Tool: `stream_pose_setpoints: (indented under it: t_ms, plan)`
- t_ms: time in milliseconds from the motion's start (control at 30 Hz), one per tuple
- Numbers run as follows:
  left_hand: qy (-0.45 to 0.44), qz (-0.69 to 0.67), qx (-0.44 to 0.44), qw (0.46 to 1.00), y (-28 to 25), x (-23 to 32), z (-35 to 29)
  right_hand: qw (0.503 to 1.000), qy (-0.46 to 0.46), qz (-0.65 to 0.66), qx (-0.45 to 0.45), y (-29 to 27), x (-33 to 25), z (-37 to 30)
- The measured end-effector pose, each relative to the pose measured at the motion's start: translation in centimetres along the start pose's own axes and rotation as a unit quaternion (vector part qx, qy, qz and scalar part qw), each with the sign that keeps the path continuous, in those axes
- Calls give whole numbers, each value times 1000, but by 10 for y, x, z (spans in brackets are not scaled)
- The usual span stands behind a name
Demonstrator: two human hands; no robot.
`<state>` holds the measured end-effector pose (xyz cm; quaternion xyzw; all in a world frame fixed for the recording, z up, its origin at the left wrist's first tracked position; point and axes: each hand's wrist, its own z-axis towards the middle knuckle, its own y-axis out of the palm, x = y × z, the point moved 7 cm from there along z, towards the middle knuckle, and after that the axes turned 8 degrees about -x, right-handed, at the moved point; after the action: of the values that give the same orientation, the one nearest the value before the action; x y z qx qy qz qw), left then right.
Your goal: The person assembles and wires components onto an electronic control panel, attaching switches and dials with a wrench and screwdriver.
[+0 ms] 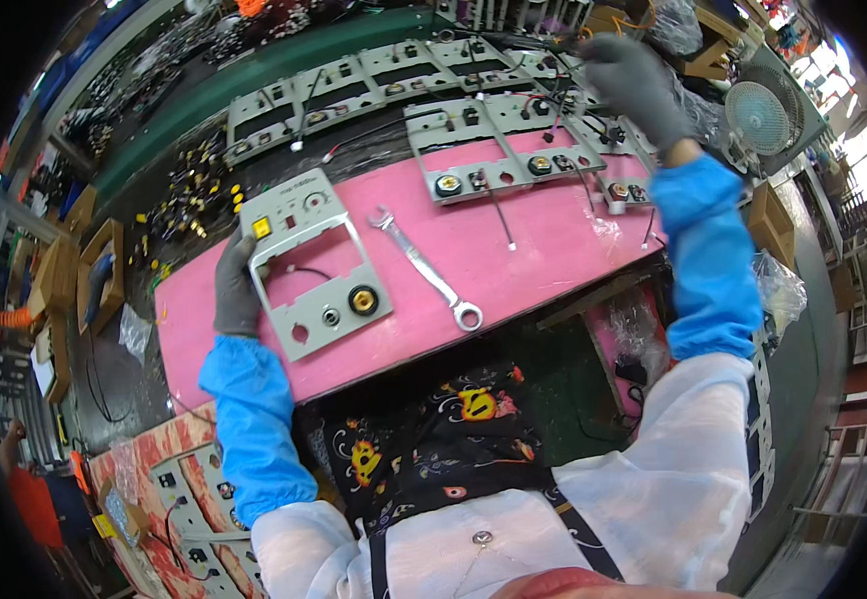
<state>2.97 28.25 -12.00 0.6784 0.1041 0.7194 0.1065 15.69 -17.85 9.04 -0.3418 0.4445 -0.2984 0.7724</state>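
Note:
My left hand, in a grey glove, grips the left edge of a light grey control panel. The panel has a large rectangular cutout, a yellow switch near its top, a dial, and a round black-and-brass connector at its lower right. A short dark wire shows in the cutout. On the pink mat right of it lies a combination wrench, apart from both hands. My gloved right hand reaches far out to the upper right, above the end of the panel rows. It is blurred, and its fingers cannot be made out well.
Several similar panels with wires and connectors lie in rows at the back of the pink mat. Small black and yellow parts are heaped at the left. A fan stands at the right, with cardboard boxes near it.

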Motion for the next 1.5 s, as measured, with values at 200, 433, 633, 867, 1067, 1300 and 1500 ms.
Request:
stream_pose_setpoints:
  t_ms: [200,433,633,867,1067,1300,1500]
  plan:
    - [0,-120,14,993,-20,-16,-1,969,-80,-104,-210,186,-114,-8]
    - [-52,-132,89,986,-32,-9,-11,905,-213,134,-342,202,-158,-34]
    - [-34,-95,92,991,-38,-10,-7,955,-136,48,-259,181,-115,-36]
    - [-30,-73,109,991,-32,-6,-8,918,-327,-54,-218,229,-162,-71]
    - [-66,-79,114,988,-34,-5,-17,919,-157,-210,-295,270,-165,-55]
    - [-58,-98,103,988,-22,3,-16,951,-61,-104,-284,326,-142,30]
    - [-62,-89,111,988,-26,-1,-14,934,-6,-74,-349,339,-126,52]
